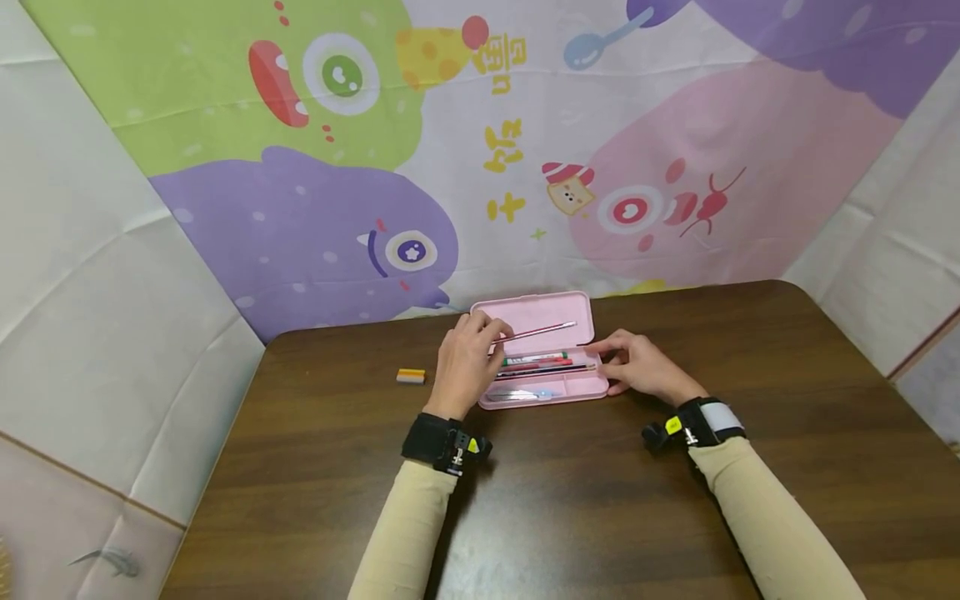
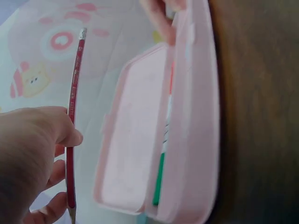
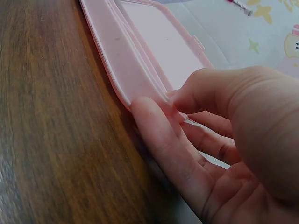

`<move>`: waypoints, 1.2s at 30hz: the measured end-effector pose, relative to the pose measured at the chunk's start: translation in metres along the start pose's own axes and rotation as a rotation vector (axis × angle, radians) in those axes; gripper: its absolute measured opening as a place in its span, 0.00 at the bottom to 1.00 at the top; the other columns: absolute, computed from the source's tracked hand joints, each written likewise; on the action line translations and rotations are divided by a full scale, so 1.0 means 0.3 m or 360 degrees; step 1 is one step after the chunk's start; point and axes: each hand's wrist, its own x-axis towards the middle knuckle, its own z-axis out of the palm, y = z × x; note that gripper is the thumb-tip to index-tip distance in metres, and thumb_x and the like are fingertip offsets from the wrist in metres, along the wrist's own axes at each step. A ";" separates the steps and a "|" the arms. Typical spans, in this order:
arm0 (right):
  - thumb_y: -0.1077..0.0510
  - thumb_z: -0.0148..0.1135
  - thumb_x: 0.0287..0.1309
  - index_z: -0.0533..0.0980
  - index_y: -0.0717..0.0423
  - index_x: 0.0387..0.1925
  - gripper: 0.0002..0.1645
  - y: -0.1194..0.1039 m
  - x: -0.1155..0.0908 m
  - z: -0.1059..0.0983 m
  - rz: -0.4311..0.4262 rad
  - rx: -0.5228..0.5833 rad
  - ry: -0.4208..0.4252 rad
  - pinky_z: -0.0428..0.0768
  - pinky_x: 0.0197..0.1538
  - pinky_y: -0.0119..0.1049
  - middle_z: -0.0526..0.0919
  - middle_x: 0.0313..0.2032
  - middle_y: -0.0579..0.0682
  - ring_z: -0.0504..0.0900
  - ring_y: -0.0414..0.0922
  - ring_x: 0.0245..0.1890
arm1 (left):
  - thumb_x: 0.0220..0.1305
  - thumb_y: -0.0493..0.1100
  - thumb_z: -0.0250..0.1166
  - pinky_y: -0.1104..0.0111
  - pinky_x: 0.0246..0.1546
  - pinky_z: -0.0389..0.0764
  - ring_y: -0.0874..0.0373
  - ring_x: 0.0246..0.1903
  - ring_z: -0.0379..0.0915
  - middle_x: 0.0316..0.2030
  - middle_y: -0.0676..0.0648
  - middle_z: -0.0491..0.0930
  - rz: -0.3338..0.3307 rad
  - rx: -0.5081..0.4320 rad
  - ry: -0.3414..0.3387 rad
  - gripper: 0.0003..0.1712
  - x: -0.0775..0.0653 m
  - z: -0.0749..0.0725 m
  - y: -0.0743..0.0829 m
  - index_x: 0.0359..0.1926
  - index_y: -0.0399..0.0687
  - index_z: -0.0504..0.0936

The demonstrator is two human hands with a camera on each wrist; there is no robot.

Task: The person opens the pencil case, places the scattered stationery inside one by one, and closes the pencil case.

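Observation:
My left hand (image 1: 467, 360) pinches a dark red pencil (image 2: 72, 100) between thumb and fingers. Its pale eraser end points away to the right in the head view, above the case. Below it lies an open pink pencil case (image 1: 587, 385), its lid (image 1: 551, 307) folded back toward the wall. At the case's right end, my right hand (image 1: 639, 365) grips the rim with thumb and fingers. Inside are a green-and-white marker (image 1: 555, 357), a red pen or pencil (image 1: 558, 363), a dark pencil (image 1: 547, 372) and a slim metal and light blue tool (image 1: 536, 394).
A small orange and whitish block (image 1: 411, 376), perhaps an eraser, lies left of the case on the brown wooden table (image 1: 555, 508). A cloth printed with cartoon monsters (image 1: 315, 225) hangs behind the table's back edge, close to the lid.

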 end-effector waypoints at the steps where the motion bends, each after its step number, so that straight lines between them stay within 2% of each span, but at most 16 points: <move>1: 0.67 0.69 0.75 0.81 0.67 0.72 0.27 0.000 0.000 0.000 -0.0002 0.0002 -0.0001 0.92 0.39 0.32 0.72 0.58 0.64 0.79 0.47 0.42 | 0.73 0.36 0.74 0.61 0.39 0.78 0.50 0.42 0.79 0.42 0.47 0.83 0.0004 0.0007 -0.0006 0.08 0.000 0.005 0.007 0.49 0.53 0.91; 9: 0.67 0.69 0.74 0.81 0.67 0.72 0.27 0.001 0.002 -0.004 -0.0006 0.0003 -0.0001 0.92 0.39 0.33 0.72 0.57 0.64 0.78 0.47 0.42 | 0.73 0.36 0.74 0.58 0.39 0.84 0.50 0.44 0.83 0.42 0.48 0.86 0.0034 0.0022 -0.0086 0.09 -0.008 0.046 0.030 0.49 0.54 0.93; 16: 0.68 0.68 0.75 0.78 0.71 0.72 0.28 0.002 0.004 -0.005 -0.0009 0.0054 -0.0019 0.93 0.39 0.33 0.72 0.60 0.65 0.80 0.45 0.42 | 0.73 0.33 0.75 0.58 0.42 0.86 0.50 0.43 0.83 0.41 0.48 0.88 0.0012 -0.0057 -0.0253 0.11 -0.015 0.070 0.034 0.50 0.53 0.94; 17: 0.68 0.68 0.75 0.78 0.71 0.73 0.29 0.002 0.004 -0.005 -0.0008 0.0055 -0.0020 0.93 0.39 0.33 0.72 0.60 0.66 0.80 0.44 0.42 | 0.73 0.33 0.74 0.59 0.42 0.85 0.51 0.43 0.83 0.42 0.49 0.88 0.0007 -0.0096 -0.0258 0.12 -0.020 0.104 0.013 0.50 0.55 0.94; 21: 0.68 0.68 0.74 0.78 0.70 0.73 0.29 0.004 0.004 -0.004 -0.0009 0.0046 -0.0019 0.93 0.39 0.34 0.72 0.59 0.65 0.80 0.46 0.42 | 0.71 0.32 0.75 0.59 0.42 0.86 0.52 0.42 0.83 0.40 0.50 0.88 0.0029 -0.0127 -0.0265 0.13 -0.028 0.119 0.010 0.48 0.56 0.94; 23: 0.68 0.68 0.75 0.79 0.68 0.73 0.28 0.007 0.004 -0.005 -0.0004 0.0029 -0.0014 0.93 0.39 0.34 0.72 0.58 0.65 0.79 0.47 0.42 | 0.69 0.31 0.75 0.59 0.41 0.85 0.53 0.41 0.82 0.39 0.51 0.87 0.0064 -0.0145 -0.0231 0.14 -0.035 0.155 -0.011 0.45 0.57 0.94; 24: 0.68 0.69 0.75 0.80 0.68 0.72 0.28 0.006 0.003 -0.004 -0.0005 0.0026 -0.0014 0.92 0.39 0.33 0.72 0.57 0.65 0.79 0.48 0.42 | 0.67 0.31 0.76 0.58 0.40 0.84 0.53 0.40 0.82 0.38 0.50 0.87 0.0087 -0.0113 -0.0216 0.14 -0.036 0.155 -0.007 0.44 0.57 0.94; 27: 0.67 0.69 0.75 0.80 0.68 0.71 0.27 0.004 0.002 -0.003 -0.0004 0.0016 -0.0007 0.92 0.39 0.33 0.72 0.56 0.64 0.78 0.47 0.42 | 0.68 0.33 0.76 0.61 0.39 0.83 0.56 0.40 0.80 0.37 0.53 0.86 0.0117 -0.0121 -0.0201 0.15 -0.049 0.244 -0.064 0.44 0.61 0.94; 29: 0.67 0.69 0.75 0.81 0.68 0.71 0.26 0.001 0.002 -0.003 -0.0003 0.0012 -0.0001 0.92 0.39 0.33 0.72 0.56 0.64 0.78 0.47 0.41 | 0.70 0.35 0.75 0.63 0.40 0.83 0.57 0.41 0.80 0.38 0.55 0.86 0.0100 -0.0089 -0.0251 0.15 -0.052 0.300 -0.099 0.47 0.65 0.94; 32: 0.67 0.69 0.75 0.81 0.68 0.71 0.26 -0.001 0.001 -0.003 -0.0010 0.0009 -0.0002 0.92 0.39 0.33 0.72 0.57 0.64 0.78 0.46 0.41 | 0.74 0.39 0.74 0.67 0.41 0.83 0.59 0.42 0.80 0.39 0.57 0.85 0.0094 -0.0051 -0.0316 0.16 -0.053 0.338 -0.123 0.50 0.69 0.95; 36: 0.67 0.69 0.75 0.80 0.68 0.71 0.27 -0.004 -0.002 -0.002 -0.0007 0.0009 -0.0006 0.92 0.39 0.33 0.72 0.57 0.65 0.78 0.46 0.41 | 0.74 0.39 0.73 0.67 0.39 0.83 0.60 0.40 0.81 0.38 0.58 0.86 0.0128 0.0016 -0.0318 0.17 -0.053 0.356 -0.129 0.51 0.70 0.96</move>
